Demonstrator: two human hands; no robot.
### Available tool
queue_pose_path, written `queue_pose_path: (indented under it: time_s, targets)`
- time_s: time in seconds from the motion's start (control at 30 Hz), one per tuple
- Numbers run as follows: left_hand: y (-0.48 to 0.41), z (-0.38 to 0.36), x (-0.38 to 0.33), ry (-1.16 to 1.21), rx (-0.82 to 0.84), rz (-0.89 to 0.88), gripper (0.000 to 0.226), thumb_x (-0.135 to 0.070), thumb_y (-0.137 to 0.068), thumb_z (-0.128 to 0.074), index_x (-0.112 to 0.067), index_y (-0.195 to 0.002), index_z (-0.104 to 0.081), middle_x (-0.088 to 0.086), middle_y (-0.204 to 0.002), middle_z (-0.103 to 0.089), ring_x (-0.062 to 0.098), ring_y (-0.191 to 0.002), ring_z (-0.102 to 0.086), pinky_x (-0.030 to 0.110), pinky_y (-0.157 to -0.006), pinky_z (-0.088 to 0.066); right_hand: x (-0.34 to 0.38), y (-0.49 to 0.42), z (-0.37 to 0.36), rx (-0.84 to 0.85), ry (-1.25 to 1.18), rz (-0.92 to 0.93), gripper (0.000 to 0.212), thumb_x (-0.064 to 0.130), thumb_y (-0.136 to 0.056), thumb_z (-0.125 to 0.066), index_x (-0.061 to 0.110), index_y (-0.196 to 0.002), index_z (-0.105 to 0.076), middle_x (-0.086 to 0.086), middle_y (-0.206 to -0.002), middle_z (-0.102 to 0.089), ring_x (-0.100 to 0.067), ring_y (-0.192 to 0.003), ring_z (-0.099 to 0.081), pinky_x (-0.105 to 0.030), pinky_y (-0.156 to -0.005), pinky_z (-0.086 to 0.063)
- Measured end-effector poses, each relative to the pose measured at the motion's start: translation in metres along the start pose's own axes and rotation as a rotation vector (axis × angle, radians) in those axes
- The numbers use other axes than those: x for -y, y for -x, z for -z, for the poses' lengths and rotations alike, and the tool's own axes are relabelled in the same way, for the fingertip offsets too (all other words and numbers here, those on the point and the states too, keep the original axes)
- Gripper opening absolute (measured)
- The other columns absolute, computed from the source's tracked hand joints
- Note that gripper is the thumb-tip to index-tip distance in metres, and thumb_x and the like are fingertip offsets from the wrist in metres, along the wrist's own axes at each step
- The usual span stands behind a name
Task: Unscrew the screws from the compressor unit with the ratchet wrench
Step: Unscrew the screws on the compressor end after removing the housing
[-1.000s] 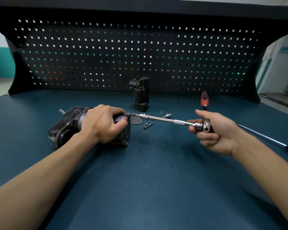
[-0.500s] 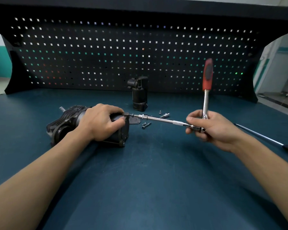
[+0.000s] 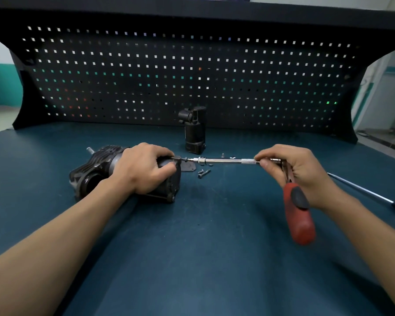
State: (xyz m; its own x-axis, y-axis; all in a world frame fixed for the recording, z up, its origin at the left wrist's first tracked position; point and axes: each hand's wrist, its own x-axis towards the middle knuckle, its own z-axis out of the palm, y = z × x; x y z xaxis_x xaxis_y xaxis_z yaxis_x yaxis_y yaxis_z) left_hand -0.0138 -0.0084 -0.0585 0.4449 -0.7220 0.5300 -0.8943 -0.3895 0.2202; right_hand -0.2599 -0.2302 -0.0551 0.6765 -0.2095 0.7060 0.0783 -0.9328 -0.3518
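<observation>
The black compressor unit lies on its side on the blue-green bench, and my left hand grips its right end. A ratchet wrench with a red handle carries a long silver extension bar that runs level to a screw on the unit's right face. My right hand pinches the bar's knurled end at the ratchet head, which it largely hides. The red handle points down toward me. Several loose screws lie on the bench just right of the unit.
A black upright part stands behind the bar, near the perforated back panel. A long screwdriver with a yellow handle lies at the right edge. A small grey plate lies beside the unit.
The red ratchet handle has swung from pointing up, half a second ago, round to pointing down toward me. The bar stays on the screw and my left hand has not moved.
</observation>
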Motion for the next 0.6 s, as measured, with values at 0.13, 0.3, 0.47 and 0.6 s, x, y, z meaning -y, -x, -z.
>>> queue_pose_path:
  time_s: [0.13, 0.3, 0.47, 0.6]
  targets:
    - [0.001, 0.000, -0.001, -0.002, -0.041, -0.019, 0.067, -0.061, -0.069, -0.030, -0.029, -0.108, -0.074, -0.003, -0.107, -0.075, 0.029, -0.104, -0.065, 0.041, -0.080, -0.049, 0.004, 0.000, -0.002, 0.015, -0.095, -0.145, 0.012, 0.004, -0.092, -0.068, 0.014, -0.094, -0.075, 0.009, -0.081, -0.071, 0.004, -0.074, -0.062, -0.007, -0.069, -0.045]
    - [0.002, -0.002, -0.001, -0.012, -0.057, -0.028, 0.062, -0.059, -0.069, -0.031, -0.030, -0.103, -0.074, -0.003, -0.100, -0.075, 0.031, -0.098, -0.065, 0.039, -0.074, -0.049, 0.009, -0.002, 0.001, 0.181, -0.298, -0.631, 0.044, 0.049, -0.099, -0.052, 0.011, -0.092, -0.073, -0.016, -0.078, -0.073, -0.013, -0.046, -0.043, -0.023, -0.044, -0.035]
    - [0.001, -0.002, -0.003, 0.009, -0.073, -0.032, 0.061, -0.059, -0.068, -0.032, -0.029, -0.100, -0.075, -0.001, -0.097, -0.076, 0.032, -0.097, -0.065, 0.039, -0.074, -0.049, 0.008, -0.004, 0.005, 0.199, -0.677, -1.038, 0.063, 0.068, -0.092, -0.047, 0.010, -0.093, -0.072, -0.017, -0.063, -0.062, -0.013, -0.033, -0.027, -0.016, -0.036, -0.021]
    - [0.001, -0.002, -0.002, -0.004, -0.071, -0.032, 0.063, -0.059, -0.068, -0.031, -0.031, -0.104, -0.075, -0.002, -0.101, -0.076, 0.031, -0.099, -0.065, 0.037, -0.073, -0.047, 0.008, -0.006, 0.009, 0.286, -0.890, -1.150, 0.054, 0.063, -0.093, -0.048, 0.013, -0.090, -0.067, -0.009, -0.059, -0.053, -0.007, -0.029, -0.022, -0.012, -0.032, -0.018]
